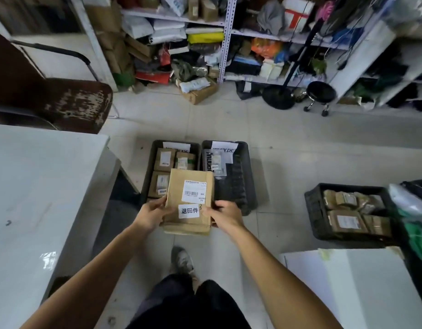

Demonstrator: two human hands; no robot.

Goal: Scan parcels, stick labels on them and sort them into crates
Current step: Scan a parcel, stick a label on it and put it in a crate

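Our left hand [151, 213] and right hand [225, 214] grip a cardboard parcel [189, 203] labelled "退回件" [189, 211], above the half-hidden left crate [150, 162].

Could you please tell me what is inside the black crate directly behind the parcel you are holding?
The left crate holds at least three labelled brown boxes; the held parcel covers its near right part.

Parcel [188, 200] above two side-by-side crates [248, 186], third crate [314, 210] right

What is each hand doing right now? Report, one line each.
Left hand: grips the cardboard parcel by its left edge.
Right hand: grips the same parcel's right edge.
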